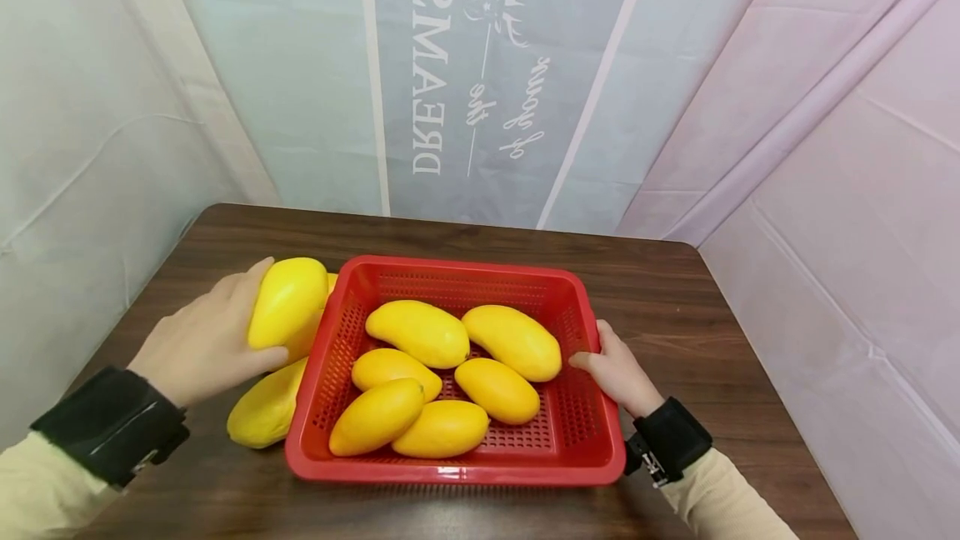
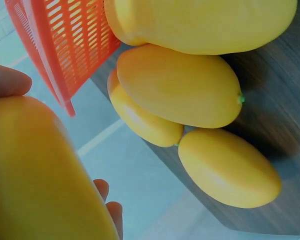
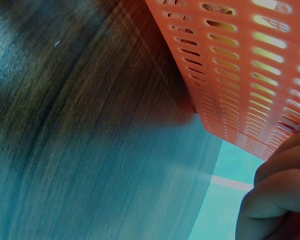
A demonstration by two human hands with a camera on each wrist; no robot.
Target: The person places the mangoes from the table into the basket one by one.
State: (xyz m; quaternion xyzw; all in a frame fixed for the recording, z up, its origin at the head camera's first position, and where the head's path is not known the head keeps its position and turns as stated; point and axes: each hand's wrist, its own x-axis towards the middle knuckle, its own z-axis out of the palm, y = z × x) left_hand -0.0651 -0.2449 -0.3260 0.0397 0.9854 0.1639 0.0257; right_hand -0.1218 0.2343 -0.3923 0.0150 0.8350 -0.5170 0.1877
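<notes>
A red perforated plastic basket (image 1: 457, 473) stands on the table with several yellow mangoes (image 1: 420, 336) lying in it. My left hand (image 1: 206, 336) grips another mango (image 1: 288, 302) just outside the basket's left wall. In the left wrist view that mango (image 2: 35, 170) fills the lower left, thumb and fingertips round it. Beneath and beyond it, more mangoes (image 2: 180, 87) lie on the table beside the basket. My right hand (image 1: 621, 369) holds the basket's right rim, thumb inside. Its curled fingers (image 3: 285, 185) show against the outer wall in the right wrist view.
The dark wood table (image 1: 675, 315) reaches back to a printed cloth backdrop (image 1: 495, 90). Pale sheets hang at the left (image 1: 82, 107) and right (image 1: 855, 190) sides. A black strap (image 1: 112, 427) is round the left wrist, and another strap (image 1: 671, 440) round the right.
</notes>
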